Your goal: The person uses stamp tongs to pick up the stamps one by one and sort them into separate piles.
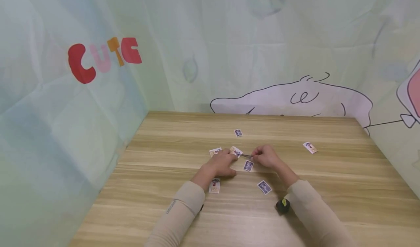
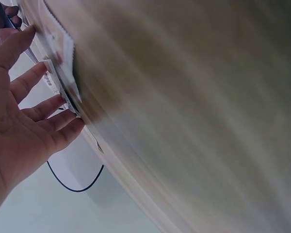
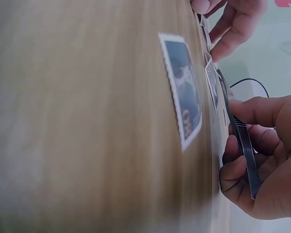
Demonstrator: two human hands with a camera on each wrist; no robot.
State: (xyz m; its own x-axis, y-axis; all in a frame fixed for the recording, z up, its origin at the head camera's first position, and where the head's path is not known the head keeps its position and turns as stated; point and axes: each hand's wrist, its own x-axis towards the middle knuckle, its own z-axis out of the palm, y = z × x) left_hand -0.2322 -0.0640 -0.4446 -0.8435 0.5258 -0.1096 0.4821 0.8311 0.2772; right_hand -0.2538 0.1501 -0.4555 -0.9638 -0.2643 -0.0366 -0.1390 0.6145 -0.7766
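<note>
My right hand (image 1: 266, 156) holds metal tweezers (image 3: 245, 145) between thumb and curled fingers. In the head view, their tips reach a stamp (image 1: 235, 151) by my left fingertips; whether they pinch it I cannot tell. My left hand (image 1: 221, 163) lies palm down with fingers spread, its fingertips at the stamps, as the left wrist view of this hand (image 2: 29, 111) also shows. A stamp (image 1: 214, 152) with figures on it is partly covered by the left fingers. Just below the tweezers lies a purple stamp (image 1: 248, 166). Under the left wrist sits another stamp (image 1: 214, 185).
More stamps lie loose on the wooden table (image 1: 328, 188): a purple stamp (image 1: 264, 187) near the right forearm, a small stamp (image 1: 238, 132) farther back, and a pale stamp (image 1: 310, 147) to the right. Printed cloth walls (image 1: 197, 50) border the table's back and sides.
</note>
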